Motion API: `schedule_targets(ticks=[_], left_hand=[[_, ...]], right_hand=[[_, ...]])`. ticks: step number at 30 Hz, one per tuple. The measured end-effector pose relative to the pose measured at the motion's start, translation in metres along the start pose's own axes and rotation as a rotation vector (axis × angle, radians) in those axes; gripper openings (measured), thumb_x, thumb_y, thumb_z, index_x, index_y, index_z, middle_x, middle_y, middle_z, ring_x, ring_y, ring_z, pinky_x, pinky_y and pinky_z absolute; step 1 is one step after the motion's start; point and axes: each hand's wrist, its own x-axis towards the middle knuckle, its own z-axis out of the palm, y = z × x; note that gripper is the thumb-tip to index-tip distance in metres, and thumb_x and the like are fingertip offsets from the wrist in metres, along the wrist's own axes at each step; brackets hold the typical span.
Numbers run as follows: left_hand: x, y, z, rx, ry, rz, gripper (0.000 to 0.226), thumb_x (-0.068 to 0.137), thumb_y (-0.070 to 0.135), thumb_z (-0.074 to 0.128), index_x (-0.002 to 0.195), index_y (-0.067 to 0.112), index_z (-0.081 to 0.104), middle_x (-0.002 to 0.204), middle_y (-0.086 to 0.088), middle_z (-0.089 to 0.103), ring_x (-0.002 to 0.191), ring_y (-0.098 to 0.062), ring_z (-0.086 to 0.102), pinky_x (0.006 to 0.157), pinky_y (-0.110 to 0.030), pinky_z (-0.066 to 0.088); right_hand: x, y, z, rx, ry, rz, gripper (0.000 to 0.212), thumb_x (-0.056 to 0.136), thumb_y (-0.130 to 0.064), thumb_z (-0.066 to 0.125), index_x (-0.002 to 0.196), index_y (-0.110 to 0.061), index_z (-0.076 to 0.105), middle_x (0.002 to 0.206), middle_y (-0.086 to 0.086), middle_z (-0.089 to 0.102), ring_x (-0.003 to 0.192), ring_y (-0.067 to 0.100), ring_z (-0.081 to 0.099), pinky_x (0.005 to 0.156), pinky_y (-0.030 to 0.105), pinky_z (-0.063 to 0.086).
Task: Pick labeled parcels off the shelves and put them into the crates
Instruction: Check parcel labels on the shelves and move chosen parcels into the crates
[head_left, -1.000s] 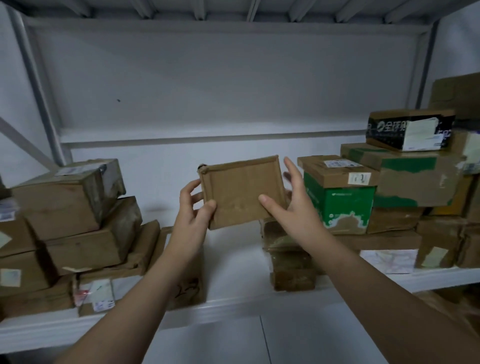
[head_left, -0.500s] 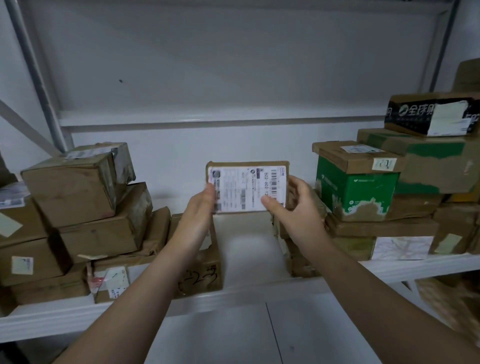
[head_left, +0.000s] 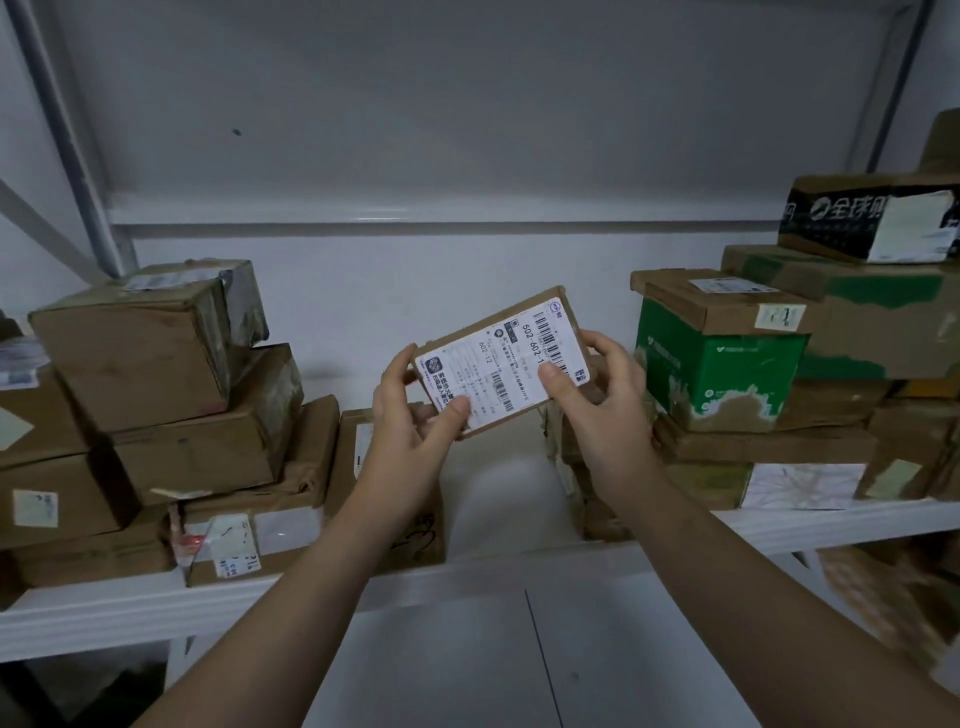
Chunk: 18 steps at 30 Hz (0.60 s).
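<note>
A small flat brown parcel (head_left: 501, 358) with a white barcode label facing me is held in front of the white shelf (head_left: 519, 582), tilted with its right end higher. My left hand (head_left: 410, 415) pinches its lower left corner, thumb on the label. My right hand (head_left: 602, 395) grips its right end, thumb on the label, fingers behind. No crate is in view.
Stacked brown boxes (head_left: 156, 395) fill the shelf's left side. On the right stand a green box (head_left: 722, 358), a black-printed box (head_left: 872, 218) and more cartons. A brown box (head_left: 410, 535) lies under my left wrist. A bare gap (head_left: 498, 488) lies between the stacks.
The parcel has been flipped from its plain brown back to its label side, then rotated so its right end rises. Both hands kept hold and moved slightly lower.
</note>
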Motion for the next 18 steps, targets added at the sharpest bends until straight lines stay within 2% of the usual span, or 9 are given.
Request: schedule_targets(ticks=[1, 3, 4, 6, 9, 12, 15, 18], left_hand=[[-0.003, 0.000, -0.001, 0.005, 0.010, 0.006, 0.063, 0.092, 0.016, 0.059, 0.143, 0.021, 0.021, 0.128, 0.004, 0.052, 0.094, 0.003, 0.063, 0.082, -0.019, 0.053], [-0.011, -0.003, -0.005, 0.016, 0.007, -0.006, 0.061, 0.090, 0.012, 0.062, 0.138, 0.018, 0.025, 0.116, 0.024, 0.055, 0.093, 0.008, 0.062, 0.083, -0.021, 0.053], [-0.014, -0.004, -0.009, 0.023, 0.002, -0.008, 0.058, 0.088, 0.010, 0.064, 0.133, 0.020, 0.028, 0.113, 0.026, 0.055, 0.093, 0.008, 0.062, 0.082, -0.020, 0.053], [-0.022, -0.008, -0.017, 0.090, 0.002, 0.018, 0.056, 0.084, 0.012, 0.069, 0.120, 0.031, 0.032, 0.116, 0.015, 0.056, 0.092, 0.003, 0.063, 0.078, -0.015, 0.051], [-0.030, -0.009, -0.032, 0.300, 0.039, 0.073, 0.059, 0.085, 0.018, 0.069, 0.125, 0.042, 0.034, 0.102, 0.023, 0.058, 0.082, -0.001, 0.062, 0.069, -0.012, 0.049], [-0.029, -0.013, -0.051, 0.513, 0.115, 0.120, 0.047, 0.090, 0.024, 0.062, 0.133, 0.032, 0.046, 0.098, 0.009, 0.064, 0.082, -0.009, 0.061, 0.068, -0.026, 0.048], [-0.020, -0.019, -0.071, 0.740, 0.137, 0.149, 0.039, 0.092, 0.022, 0.059, 0.131, 0.020, 0.053, 0.098, -0.007, 0.067, 0.090, -0.028, 0.060, 0.072, -0.031, 0.041], [-0.011, -0.019, -0.087, 0.908, 0.154, 0.173, 0.038, 0.091, 0.018, 0.060, 0.128, 0.016, 0.057, 0.101, -0.012, 0.065, 0.095, -0.033, 0.055, 0.075, -0.033, 0.039]], right_hand=[[-0.001, 0.001, 0.002, 0.011, -0.011, 0.013, 0.039, 0.084, -0.028, 0.072, 0.117, -0.036, 0.053, 0.131, 0.003, 0.046, 0.110, 0.011, 0.059, 0.083, 0.016, 0.053], [-0.004, 0.001, 0.009, 0.159, -0.056, 0.089, 0.046, 0.088, -0.021, 0.068, 0.130, -0.026, 0.049, 0.125, 0.005, 0.058, 0.105, 0.014, 0.065, 0.081, 0.026, 0.057], [-0.006, 0.000, 0.013, 0.243, -0.063, 0.135, 0.050, 0.090, -0.015, 0.065, 0.134, -0.022, 0.043, 0.122, 0.004, 0.062, 0.103, 0.013, 0.066, 0.080, 0.028, 0.057], [-0.008, -0.002, 0.021, 0.302, -0.038, 0.188, 0.058, 0.088, -0.008, 0.065, 0.136, -0.022, 0.034, 0.119, 0.004, 0.063, 0.101, 0.013, 0.067, 0.079, 0.027, 0.057], [-0.013, -0.003, 0.043, 0.251, -0.089, 0.194, 0.049, 0.086, -0.005, 0.067, 0.123, -0.020, 0.037, 0.113, 0.000, 0.063, 0.105, 0.012, 0.064, 0.084, 0.024, 0.056], [-0.021, 0.001, 0.072, 0.169, -0.256, 0.156, 0.034, 0.088, -0.009, 0.067, 0.116, -0.017, 0.050, 0.119, 0.003, 0.064, 0.106, 0.008, 0.062, 0.089, 0.022, 0.052], [-0.030, 0.007, 0.096, 0.071, -0.377, 0.097, 0.035, 0.089, -0.010, 0.064, 0.121, -0.021, 0.054, 0.111, -0.011, 0.062, 0.096, -0.009, 0.059, 0.082, 0.014, 0.049], [-0.035, 0.016, 0.110, -0.034, -0.395, 0.026, 0.041, 0.089, -0.003, 0.060, 0.126, -0.020, 0.054, 0.121, -0.007, 0.057, 0.104, -0.006, 0.055, 0.090, 0.013, 0.044]])
